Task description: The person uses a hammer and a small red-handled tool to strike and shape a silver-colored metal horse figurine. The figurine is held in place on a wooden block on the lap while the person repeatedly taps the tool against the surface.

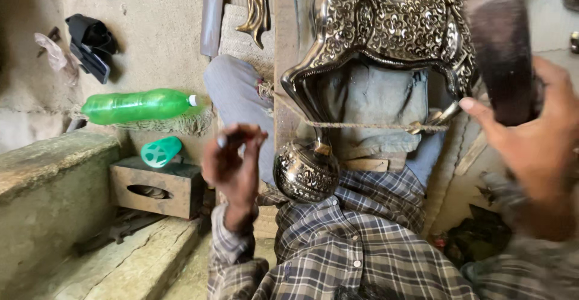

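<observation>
Above the lap, ornate embossed metal horse figure [386, 28], dark-and-silver patterned.

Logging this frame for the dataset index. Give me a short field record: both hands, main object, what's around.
left hand: raised, fingers pinched together, dark with grime; whether it holds something small cannot be told
right hand: blurred, gripping a dark tool beside the horse figure
horse figure: engraved metal, lying across the lap, tied with string
metal ball: engraved, below the figure's leg
green bottle: lying on its side, left
green cup: on a wooden box
</observation>
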Demonstrator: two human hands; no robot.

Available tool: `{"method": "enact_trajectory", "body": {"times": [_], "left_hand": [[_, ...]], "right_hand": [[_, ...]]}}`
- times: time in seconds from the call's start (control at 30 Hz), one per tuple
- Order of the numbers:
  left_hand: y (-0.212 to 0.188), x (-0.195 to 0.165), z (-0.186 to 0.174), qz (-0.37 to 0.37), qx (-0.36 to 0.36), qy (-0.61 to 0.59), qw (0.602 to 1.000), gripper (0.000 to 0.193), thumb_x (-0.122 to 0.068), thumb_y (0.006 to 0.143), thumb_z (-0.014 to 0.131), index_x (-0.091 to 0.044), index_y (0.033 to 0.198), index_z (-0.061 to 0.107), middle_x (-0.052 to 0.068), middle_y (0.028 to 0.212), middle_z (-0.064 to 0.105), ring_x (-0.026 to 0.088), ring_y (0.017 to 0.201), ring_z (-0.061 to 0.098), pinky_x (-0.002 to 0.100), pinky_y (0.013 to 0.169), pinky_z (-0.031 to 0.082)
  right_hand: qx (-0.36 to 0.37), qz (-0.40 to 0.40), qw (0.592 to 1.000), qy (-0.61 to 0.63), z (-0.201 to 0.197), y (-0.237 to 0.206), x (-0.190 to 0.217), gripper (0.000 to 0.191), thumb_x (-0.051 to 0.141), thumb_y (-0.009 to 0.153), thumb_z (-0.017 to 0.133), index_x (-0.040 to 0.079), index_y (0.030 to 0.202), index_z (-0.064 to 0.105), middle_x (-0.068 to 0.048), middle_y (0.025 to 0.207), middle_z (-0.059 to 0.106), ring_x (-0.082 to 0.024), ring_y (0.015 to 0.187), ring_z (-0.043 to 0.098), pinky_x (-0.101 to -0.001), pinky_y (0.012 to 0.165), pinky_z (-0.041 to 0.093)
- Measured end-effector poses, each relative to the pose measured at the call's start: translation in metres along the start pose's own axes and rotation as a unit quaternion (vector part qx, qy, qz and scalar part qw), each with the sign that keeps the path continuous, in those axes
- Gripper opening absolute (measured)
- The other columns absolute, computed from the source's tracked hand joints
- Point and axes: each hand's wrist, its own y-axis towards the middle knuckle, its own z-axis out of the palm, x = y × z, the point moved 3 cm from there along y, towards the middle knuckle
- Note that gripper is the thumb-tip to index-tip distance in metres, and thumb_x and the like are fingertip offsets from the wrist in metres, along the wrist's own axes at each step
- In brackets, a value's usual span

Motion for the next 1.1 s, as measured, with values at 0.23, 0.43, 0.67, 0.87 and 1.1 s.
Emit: {"method": "enact_trajectory", "body": {"times": [0.23, 0.43, 0.67, 0.87, 1.1], "left_hand": [[-0.038, -0.019, 0.026, 0.188, 0.011, 0.294, 0.937, 0.042, -0.002, 0.097, 0.078, -0.010, 0.132, 0.057, 0.008, 0.102, 0.078, 0.013, 0.081, 0.071, 0.027, 0.062, 0.049], [0.008, -0.023, 0.013, 0.245, -0.023, 0.374, 0.894, 0.023, -0.005, 0.105, 0.073, -0.008, 0.125, 0.062, 0.009, 0.099, 0.076, 0.020, 0.073, 0.070, 0.034, 0.063, 0.047], [0.046, -0.008, -0.002, 0.157, 0.044, 0.436, 0.885, 0.019, -0.005, 0.103, 0.073, -0.005, 0.121, 0.073, 0.009, 0.107, 0.079, 0.017, 0.080, 0.068, 0.032, 0.064, 0.050], [0.074, -0.024, 0.021, 0.124, 0.092, 0.305, 0.940, 0.022, -0.002, 0.103, 0.075, -0.008, 0.124, 0.071, 0.006, 0.113, 0.079, 0.016, 0.083, 0.071, 0.030, 0.068, 0.054], [0.118, -0.008, 0.059, 0.015, 0.113, 0.059, 0.992, 0.051, 0.010, 0.106, 0.074, -0.010, 0.146, 0.050, 0.012, 0.127, 0.072, 0.013, 0.089, 0.077, 0.023, 0.074, 0.067]], "right_hand": [[-0.063, 0.096, 0.973, 0.201, 0.049, -0.034, -0.036, 0.053, 0.010, 0.101, 0.088, -0.003, 0.134, 0.048, -0.010, 0.115, 0.061, -0.016, 0.102, 0.062, -0.0274, 0.095, 0.055], [-0.043, 0.123, 0.976, 0.173, 0.058, -0.046, -0.009, 0.057, 0.023, 0.098, 0.086, -0.003, 0.134, 0.051, -0.011, 0.118, 0.068, -0.019, 0.106, 0.068, -0.0320, 0.096, 0.055], [-0.023, 0.104, 0.976, 0.192, 0.083, -0.071, 0.002, 0.057, 0.019, 0.093, 0.090, -0.003, 0.133, 0.055, -0.012, 0.113, 0.068, -0.022, 0.100, 0.066, -0.0346, 0.091, 0.054], [-0.012, 0.154, 0.947, 0.282, 0.055, -0.069, -0.021, 0.049, 0.009, 0.098, 0.087, 0.001, 0.130, 0.051, -0.008, 0.108, 0.069, -0.017, 0.096, 0.070, -0.0308, 0.092, 0.058], [0.106, 0.141, 0.945, 0.277, -0.004, -0.036, -0.005, 0.049, 0.007, 0.087, 0.080, 0.002, 0.126, 0.052, -0.006, 0.105, 0.066, -0.015, 0.095, 0.069, -0.0289, 0.086, 0.058]]}}
